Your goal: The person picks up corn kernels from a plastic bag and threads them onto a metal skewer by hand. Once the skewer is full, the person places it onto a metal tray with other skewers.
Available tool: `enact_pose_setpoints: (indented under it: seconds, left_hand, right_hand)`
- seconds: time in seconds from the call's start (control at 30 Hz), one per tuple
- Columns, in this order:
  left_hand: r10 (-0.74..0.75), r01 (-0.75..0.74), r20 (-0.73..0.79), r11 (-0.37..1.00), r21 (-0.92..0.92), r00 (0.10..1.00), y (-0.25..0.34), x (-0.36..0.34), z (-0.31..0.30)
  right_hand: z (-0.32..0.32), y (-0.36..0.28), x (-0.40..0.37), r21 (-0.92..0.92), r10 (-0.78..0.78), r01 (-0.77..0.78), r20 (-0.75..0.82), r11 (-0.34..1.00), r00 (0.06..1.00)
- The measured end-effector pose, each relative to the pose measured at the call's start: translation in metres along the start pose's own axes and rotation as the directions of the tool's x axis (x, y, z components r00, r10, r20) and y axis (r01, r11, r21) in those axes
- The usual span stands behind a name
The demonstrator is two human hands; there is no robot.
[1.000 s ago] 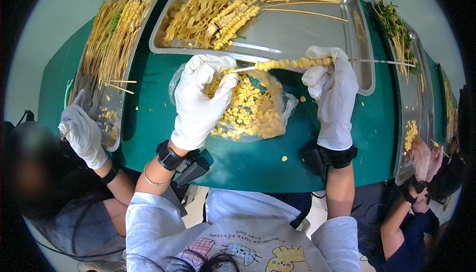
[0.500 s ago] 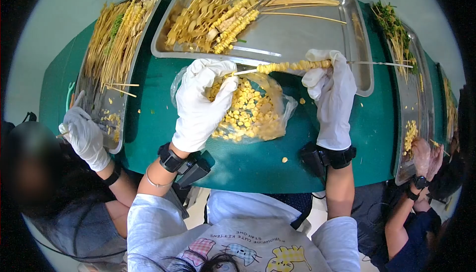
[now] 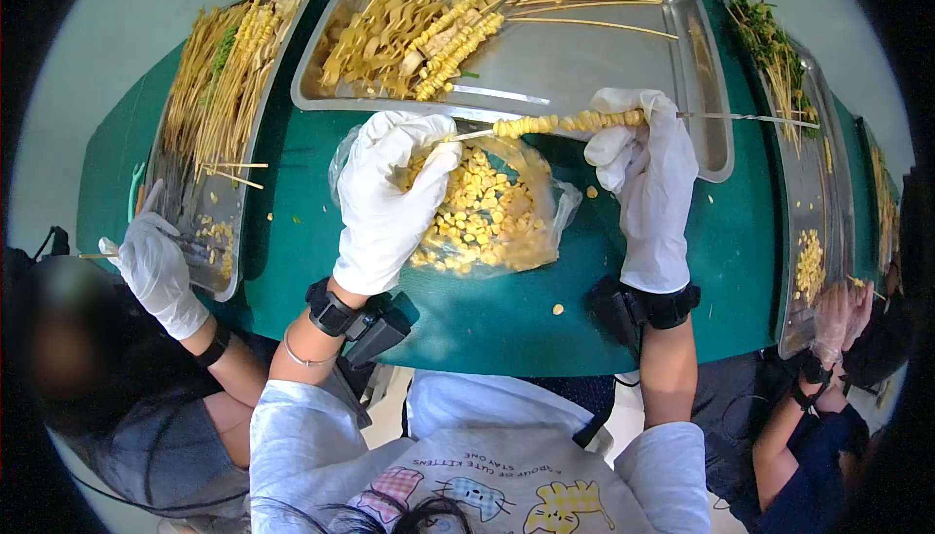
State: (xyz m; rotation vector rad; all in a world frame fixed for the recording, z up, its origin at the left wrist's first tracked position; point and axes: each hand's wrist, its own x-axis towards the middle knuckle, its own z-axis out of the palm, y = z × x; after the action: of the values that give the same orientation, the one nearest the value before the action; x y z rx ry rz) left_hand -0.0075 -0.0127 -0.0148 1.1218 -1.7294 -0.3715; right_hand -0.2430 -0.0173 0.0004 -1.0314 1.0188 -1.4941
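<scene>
- In the head view, the person is apparently working at the threading step; a row of yellow pieces [image 3: 555, 124] is sitting along a thin rod, whose twisted metal end [image 3: 745, 117] is running out to the right.
- The left grip [image 3: 385, 203], in a white glove, is closing its thumb and fingers on a small yellow piece and the end of a pale straight length [image 3: 474, 134]; whether that length is joining the metal rod inside the row, the pieces are hiding.
- The right grip [image 3: 657, 188], gloved too, is pinching the row's right end between thumb and forefinger; its other fingers are curling in below.
- The row itself is lying nearly level between both grips, in line with the middle tray's near rim; the next move is probably calling for steady alignment of pale length and row, with pressure light enough for keeping the pieces whole.
- A clear bag [image 3: 566, 213] of loose yellow pieces is resting on the table [image 3: 497, 334] between the hands, leaving bare green surface towards the near edge.
- The middle tray [image 3: 604, 62] is offering bare metal on its right half, its raised rim standing close ahead of the hands; the rod's tip is overlapping the right-hand tray [image 3: 820, 184] in the picture, so rightward room is looking tighter; touch there, the view is not settling.
</scene>
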Motion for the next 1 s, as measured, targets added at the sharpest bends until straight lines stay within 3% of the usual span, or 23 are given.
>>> enact_pose_setpoints:
  seconds: [0.2,0.4,0.6,1.0]
  left_hand:
    - [-0.001,0.002,0.039,1.0,-0.007,0.999,-0.002,-0.001,0.0]
    - [-0.005,0.005,0.042,1.0,-0.009,0.999,-0.003,-0.002,0.0]
    - [0.019,-0.021,0.04,0.999,0.03,0.999,-0.006,-0.003,0.002]
    - [0.088,-0.102,0.083,0.977,0.188,0.993,0.003,-0.001,0.0]
  right_hand:
    - [0.002,0.004,0.002,0.012,0.003,-0.002,-0.091,1.0,0.996]
    - [0.001,0.004,0.001,0.061,-0.001,0.005,-0.068,0.998,0.998]
    - [0.003,0.004,0.001,-0.025,0.004,-0.007,-0.113,1.0,0.994]
    - [0.005,0.004,-0.001,-0.041,0.03,-0.028,0.059,0.999,0.998]
